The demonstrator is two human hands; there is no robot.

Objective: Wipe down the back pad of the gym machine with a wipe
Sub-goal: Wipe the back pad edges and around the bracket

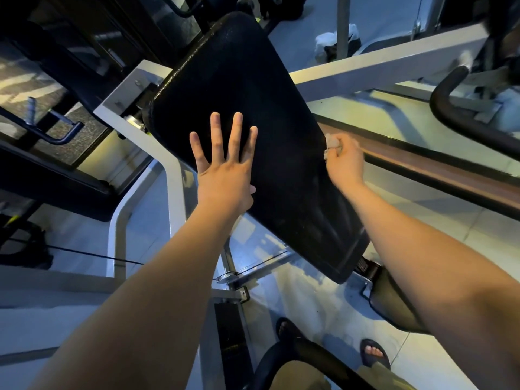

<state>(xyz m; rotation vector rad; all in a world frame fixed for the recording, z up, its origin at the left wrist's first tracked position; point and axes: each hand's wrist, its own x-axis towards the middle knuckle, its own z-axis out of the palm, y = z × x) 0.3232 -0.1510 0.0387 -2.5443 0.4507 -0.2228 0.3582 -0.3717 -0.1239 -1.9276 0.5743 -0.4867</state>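
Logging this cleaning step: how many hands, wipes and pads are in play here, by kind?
Hands: 2 (left hand flat on the pad, right hand gripping the wipe)
Wipe: 1
Back pad: 1
Total: 4

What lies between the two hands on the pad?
Head view: only bare black back pad between the flat left hand and the right hand gripping the wipe.
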